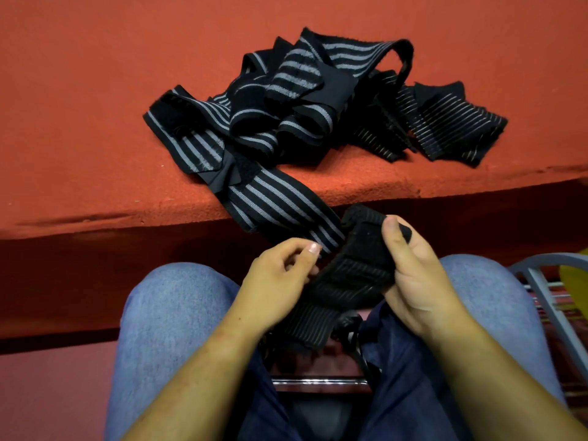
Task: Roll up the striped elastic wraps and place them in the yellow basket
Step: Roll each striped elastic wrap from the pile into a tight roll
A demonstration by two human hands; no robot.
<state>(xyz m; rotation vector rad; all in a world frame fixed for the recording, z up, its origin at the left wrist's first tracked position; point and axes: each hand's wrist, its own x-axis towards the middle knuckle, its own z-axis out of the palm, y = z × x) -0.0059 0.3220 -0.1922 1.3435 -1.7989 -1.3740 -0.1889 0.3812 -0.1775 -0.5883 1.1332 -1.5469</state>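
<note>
Here's the start of a roll: the right hand [416, 281] clamps the dark end of one wrap [356, 268], thumb pressed on top and fingers tucked behind, down over the lap. The left hand [276, 281] sits curled just beside the band, thumb tip at the striped edge, though whether it actually pinches the cloth I can't tell. The wrap runs up from the hands, over the lip of the red surface [95, 122], and its far end lies at the pile [305, 100] of other wraps heaped there. No tight coil shows yet, so I'd call this the very opening of the rolling step (just a loose fold at the gripped end). The next move, I reckon, calls for turning that end over on itself while the left hand feeds and steadies the band, keeping tension so it doesn't snag the pile. The basket [577, 275] peeks in at the right edge, a sliver of yellow, nothing visibly in it.
</note>
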